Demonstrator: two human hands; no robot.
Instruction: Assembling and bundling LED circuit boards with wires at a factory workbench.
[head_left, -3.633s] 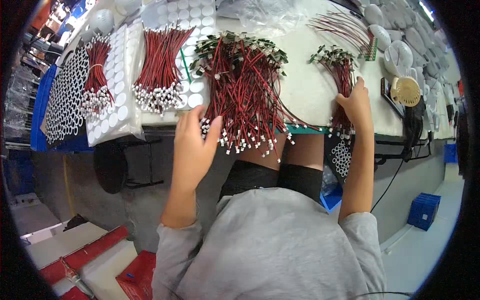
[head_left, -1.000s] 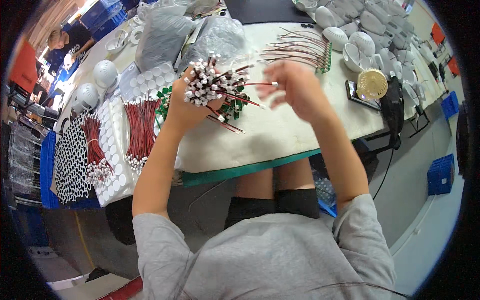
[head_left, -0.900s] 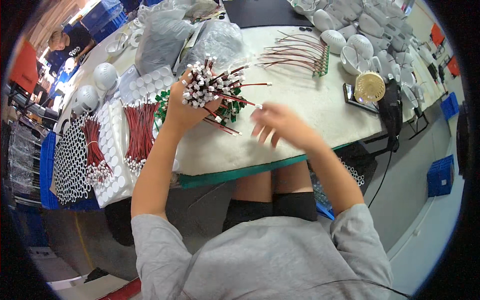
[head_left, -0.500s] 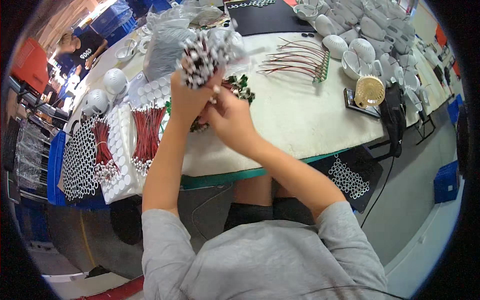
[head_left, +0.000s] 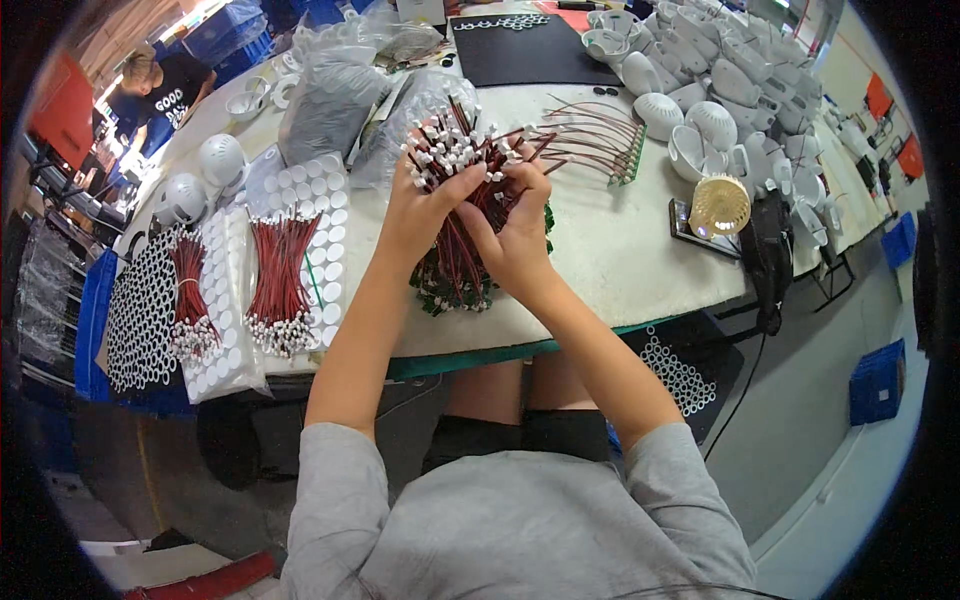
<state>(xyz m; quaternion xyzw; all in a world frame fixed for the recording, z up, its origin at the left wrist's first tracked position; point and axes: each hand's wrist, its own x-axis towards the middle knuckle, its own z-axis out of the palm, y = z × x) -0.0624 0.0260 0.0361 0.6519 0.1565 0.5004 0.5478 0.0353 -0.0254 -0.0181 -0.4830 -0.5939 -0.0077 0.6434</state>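
Note:
A thick bundle of red wires with white connector ends (head_left: pixel 462 205) stands upright over the white table (head_left: pixel 620 270), its white ends fanned out on top. My left hand (head_left: pixel 420 205) grips the bundle from the left. My right hand (head_left: pixel 515 225) grips it from the right, fingers curled around the wires. The bundle's lower end, with small green boards, rests near the table's front edge.
Two laid-out red wire bunches (head_left: pixel 280 275) lie on sheets of white round pads (head_left: pixel 225 330) at the left. A fanned wire set (head_left: pixel 595 145), white plastic housings (head_left: pixel 700 110), a small round fan (head_left: pixel 720 205), plastic bags (head_left: pixel 335 95) and a black mat (head_left: pixel 530 50) fill the back. Another person (head_left: pixel 160 85) sits far left.
The bundle, held high by my left hand half a second ago, has come down toward the table. My right hand has closed around it beside the left.

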